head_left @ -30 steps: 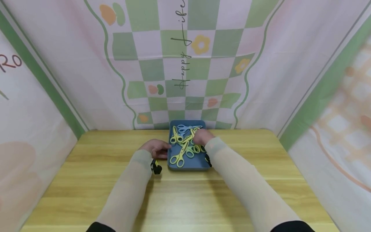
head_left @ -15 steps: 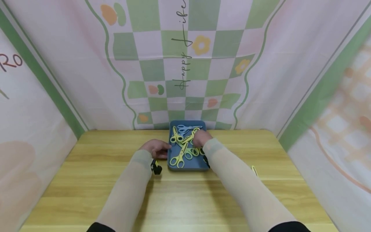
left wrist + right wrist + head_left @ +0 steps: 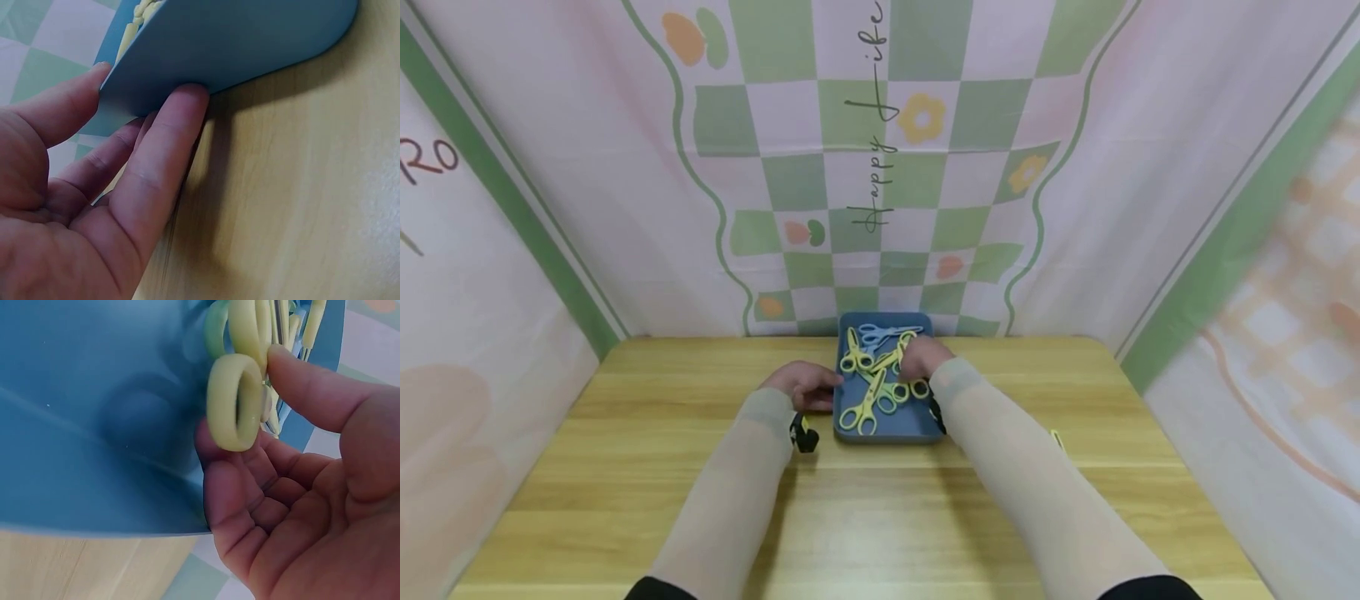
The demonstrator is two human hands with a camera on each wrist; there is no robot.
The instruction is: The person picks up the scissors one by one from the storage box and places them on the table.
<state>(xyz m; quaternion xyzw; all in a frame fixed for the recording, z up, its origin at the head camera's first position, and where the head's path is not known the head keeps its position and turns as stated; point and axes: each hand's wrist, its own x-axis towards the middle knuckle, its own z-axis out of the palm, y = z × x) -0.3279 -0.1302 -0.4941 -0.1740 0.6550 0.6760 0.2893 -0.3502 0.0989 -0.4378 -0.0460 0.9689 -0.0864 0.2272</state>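
A blue-grey tray (image 3: 913,423) stands against the back cloth, holding several pairs of scissors. My left hand (image 3: 801,385) is at its left side; in the left wrist view the index fingertip presses the outer tray wall (image 3: 250,44) and the thumb tip touches the rim. Inside the tray's right half, my right hand (image 3: 922,357) pinches yellow scissors (image 3: 219,406) between thumb and curled fingers, one handle ring sticking out. A green handle ring (image 3: 214,331) shows beside them. Other yellow scissors (image 3: 874,388) lie at the tray's front left, and blue scissors (image 3: 902,331) at its back.
A small yellow piece (image 3: 1057,438) on the wooden table (image 3: 880,533) peeks out past my right sleeve (image 3: 1022,442), which hides the rest of it. Patterned cloth (image 3: 850,183) rises behind the table and along both sides.
The right hand has shifted slightly, and the yellow scissors handles beneath it have moved a little left. The yellow piece beside the right sleeve has come into view. The left hand stays put.
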